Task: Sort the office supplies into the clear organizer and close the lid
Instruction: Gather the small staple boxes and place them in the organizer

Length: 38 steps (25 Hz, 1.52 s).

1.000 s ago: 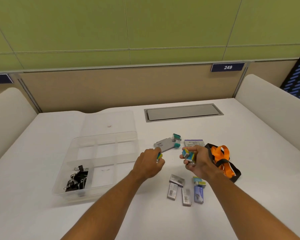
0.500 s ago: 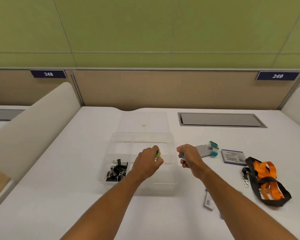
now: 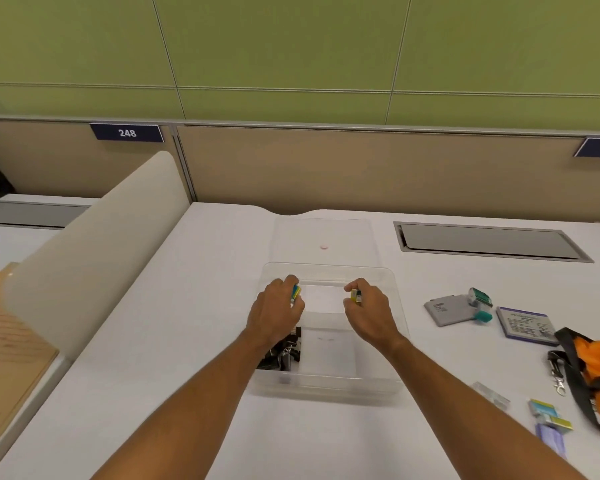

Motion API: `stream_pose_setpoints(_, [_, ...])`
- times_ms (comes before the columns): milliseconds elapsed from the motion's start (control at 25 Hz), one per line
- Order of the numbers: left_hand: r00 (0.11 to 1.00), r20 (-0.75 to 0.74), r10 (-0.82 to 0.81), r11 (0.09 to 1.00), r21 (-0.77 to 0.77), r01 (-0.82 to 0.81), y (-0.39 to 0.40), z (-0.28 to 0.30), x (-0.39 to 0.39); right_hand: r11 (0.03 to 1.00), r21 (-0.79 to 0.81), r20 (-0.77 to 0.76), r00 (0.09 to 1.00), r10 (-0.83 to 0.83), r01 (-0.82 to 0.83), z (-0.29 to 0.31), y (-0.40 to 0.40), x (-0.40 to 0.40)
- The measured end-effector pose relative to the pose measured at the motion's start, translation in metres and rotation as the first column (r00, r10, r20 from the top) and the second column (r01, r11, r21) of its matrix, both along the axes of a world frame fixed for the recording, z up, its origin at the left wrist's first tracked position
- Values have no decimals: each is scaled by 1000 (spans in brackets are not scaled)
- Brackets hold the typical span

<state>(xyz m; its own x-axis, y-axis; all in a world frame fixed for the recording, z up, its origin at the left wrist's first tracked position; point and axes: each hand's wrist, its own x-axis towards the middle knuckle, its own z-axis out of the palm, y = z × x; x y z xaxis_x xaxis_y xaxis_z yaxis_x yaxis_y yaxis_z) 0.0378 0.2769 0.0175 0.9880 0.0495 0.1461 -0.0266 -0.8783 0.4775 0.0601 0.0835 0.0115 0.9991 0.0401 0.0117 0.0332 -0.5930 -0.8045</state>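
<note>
The clear organizer (image 3: 329, 386) sits mid-table with its clear lid (image 3: 323, 237) folded back flat behind it. Black binder clips (image 3: 284, 355) fill its near left compartment. My left hand (image 3: 278, 313) hovers over the organizer's left side, shut on a small yellow-and-blue box (image 3: 296, 293). My right hand (image 3: 371, 315) hovers over the right side, shut on a similar small yellow box (image 3: 355, 295). Loose on the table to the right lie a grey box (image 3: 447, 310), teal-capped pieces (image 3: 480, 301), a purple-edged box (image 3: 525, 326), small staple boxes (image 3: 548, 415) and an orange-and-black lanyard (image 3: 593, 372).
A grey cable hatch (image 3: 489, 241) is set into the table at the back right. A white curved divider (image 3: 94, 251) bounds the left side, with a brown folder (image 3: 11, 355) on the neighbouring desk. A beige partition (image 3: 361, 168) runs along the back.
Both hands have carried their small boxes leftward from the pile to above the organizer, then further over its back compartments. The view has swung left with them.
</note>
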Motion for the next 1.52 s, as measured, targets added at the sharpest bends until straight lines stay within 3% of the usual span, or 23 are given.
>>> stream_pose_setpoints(160, [991, -134, 5, 997, 71, 5, 26, -3, 26, 1000, 12, 28, 999, -22, 22, -5, 20, 5])
stream_pose_setpoints(360, [942, -324, -84, 981, 139, 135, 27, -8, 55, 997, 0, 75, 994, -78, 78, -7, 26, 9])
stream_pose_setpoints(840, [904, -412, -119, 989, 33, 145, 28, -15, 76, 996, 1, 74, 994, -86, 86, -9, 27, 13])
stream_pose_setpoints(1160, [944, -284, -166, 986, -30, 165, 32, -13, 79, 998, -12, 57, 996, -68, 69, -8, 45, 23])
stream_pose_setpoints(1360, [973, -168, -159, 986, -67, 150, 37, -11, 80, 994, -105, 56, 998, -21, 27, -2, 57, 34])
stream_pose_setpoints(1520, [993, -7, -114, 993, -10, 114, 52, -7, 77, 969, -241, 87, 993, 80, -57, 2, 73, 45])
